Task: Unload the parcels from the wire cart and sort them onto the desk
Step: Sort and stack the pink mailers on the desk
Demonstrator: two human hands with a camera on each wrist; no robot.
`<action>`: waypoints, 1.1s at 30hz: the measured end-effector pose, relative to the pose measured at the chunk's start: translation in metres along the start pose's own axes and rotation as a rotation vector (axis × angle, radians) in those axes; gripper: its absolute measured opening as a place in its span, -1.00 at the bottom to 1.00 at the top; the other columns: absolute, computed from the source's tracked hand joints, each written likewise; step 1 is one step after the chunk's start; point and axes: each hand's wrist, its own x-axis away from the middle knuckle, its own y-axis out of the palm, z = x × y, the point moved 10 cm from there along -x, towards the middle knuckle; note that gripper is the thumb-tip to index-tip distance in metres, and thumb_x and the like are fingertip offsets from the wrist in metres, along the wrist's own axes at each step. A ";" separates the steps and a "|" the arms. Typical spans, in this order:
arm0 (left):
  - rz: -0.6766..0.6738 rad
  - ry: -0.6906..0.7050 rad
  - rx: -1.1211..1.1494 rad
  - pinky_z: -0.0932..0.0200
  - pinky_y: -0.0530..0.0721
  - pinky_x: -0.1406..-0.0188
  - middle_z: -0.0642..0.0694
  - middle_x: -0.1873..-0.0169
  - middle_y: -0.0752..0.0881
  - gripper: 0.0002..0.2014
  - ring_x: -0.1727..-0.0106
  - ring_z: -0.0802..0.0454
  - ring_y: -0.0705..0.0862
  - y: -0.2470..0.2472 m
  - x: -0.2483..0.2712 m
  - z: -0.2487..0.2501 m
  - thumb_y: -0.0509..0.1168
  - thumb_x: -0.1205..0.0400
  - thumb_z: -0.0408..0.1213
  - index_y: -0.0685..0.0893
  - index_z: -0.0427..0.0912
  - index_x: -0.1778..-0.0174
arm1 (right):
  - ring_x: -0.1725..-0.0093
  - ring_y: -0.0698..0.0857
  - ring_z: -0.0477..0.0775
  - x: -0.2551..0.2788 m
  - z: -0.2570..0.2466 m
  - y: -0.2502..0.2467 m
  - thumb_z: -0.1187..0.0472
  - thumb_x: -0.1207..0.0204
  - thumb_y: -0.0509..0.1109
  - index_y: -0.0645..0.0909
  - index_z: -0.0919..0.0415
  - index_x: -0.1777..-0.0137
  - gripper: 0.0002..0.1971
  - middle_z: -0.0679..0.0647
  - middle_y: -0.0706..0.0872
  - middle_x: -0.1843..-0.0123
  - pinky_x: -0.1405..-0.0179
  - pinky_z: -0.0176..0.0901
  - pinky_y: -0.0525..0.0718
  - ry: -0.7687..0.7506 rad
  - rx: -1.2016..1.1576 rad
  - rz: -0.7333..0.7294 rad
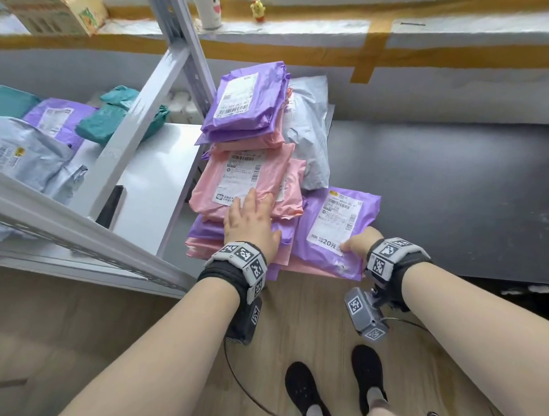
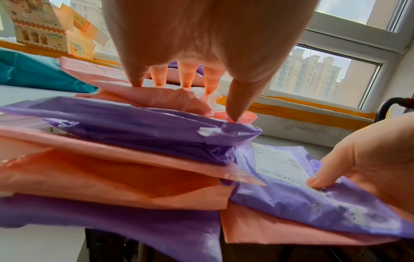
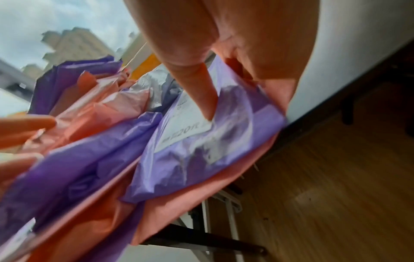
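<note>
A heap of pink and purple mailer parcels lies on the left end of the dark desk (image 1: 437,186). My left hand (image 1: 248,218) lies flat, fingers straight, on the top pink parcel (image 1: 244,177) of the near stack; its fingertips (image 2: 156,83) press the pink plastic (image 2: 156,99). My right hand (image 1: 358,242) pinches the near edge of a labelled purple parcel (image 1: 312,253), thumb (image 3: 201,92) on top of its label and fingers underneath. That purple parcel (image 3: 201,150) lies over a pink one at the desk's front edge. No wire cart shows in any view.
A far stack topped by a purple parcel (image 1: 244,100) leans beside a pale grey parcel (image 1: 308,138). To the left, a grey metal rack (image 1: 80,220) holds teal (image 1: 117,120), purple and grey parcels. A windowsill runs behind. Wooden floor and my shoes are below.
</note>
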 end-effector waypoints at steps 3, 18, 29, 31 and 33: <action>0.040 0.001 0.070 -0.09 -0.07 -0.66 -0.10 -0.67 -0.06 -0.28 -0.66 -0.20 -0.06 -0.005 0.001 -0.004 0.21 -0.64 0.00 0.00 0.04 -0.66 | -0.24 0.66 0.24 -0.003 -0.009 -0.007 0.29 -0.40 0.53 0.55 0.36 -0.24 -0.58 0.25 0.67 -0.26 -0.27 0.01 0.62 -0.055 0.117 0.033; -0.095 -0.861 1.282 -0.20 0.71 -0.02 -0.27 -0.54 0.23 0.27 -0.41 -0.32 0.46 0.087 0.038 -0.081 0.57 -0.29 0.11 -0.24 -0.13 -0.64 | -0.29 0.59 0.32 -0.007 -0.007 -0.027 0.31 -0.44 0.38 0.38 0.15 -0.45 -0.44 0.26 0.56 -0.35 -0.31 0.00 0.53 -0.200 0.282 0.155; -0.060 -0.761 1.547 -0.15 0.78 0.21 -0.27 -0.32 0.50 0.08 -0.16 -0.26 0.68 0.086 0.022 -0.061 0.59 0.16 0.07 0.18 0.02 -0.24 | -0.17 0.67 0.29 0.000 -0.025 -0.013 0.43 -0.47 0.21 0.57 0.22 -0.30 -0.60 0.19 0.70 -0.23 -0.14 -0.08 0.61 -0.321 0.318 0.121; -0.067 -0.748 1.584 -0.18 0.77 0.24 -0.31 -0.28 0.53 0.05 -0.07 -0.28 0.72 0.086 0.020 -0.060 0.62 0.10 0.00 0.22 -0.04 -0.27 | -0.23 0.65 0.26 -0.001 -0.026 -0.017 0.43 -0.48 0.20 0.50 0.17 -0.43 -0.50 0.15 0.67 -0.30 -0.16 -0.13 0.57 -0.330 0.305 0.132; -0.076 -0.737 1.625 -0.19 0.77 0.26 -0.34 -0.24 0.57 0.01 0.03 -0.29 0.77 0.086 0.020 -0.059 0.64 -0.01 -0.07 0.26 -0.16 -0.34 | -0.26 0.63 0.25 -0.001 -0.029 -0.015 0.44 -0.49 0.18 0.43 0.13 -0.50 -0.44 0.12 0.64 -0.34 -0.16 -0.16 0.55 -0.340 0.297 0.114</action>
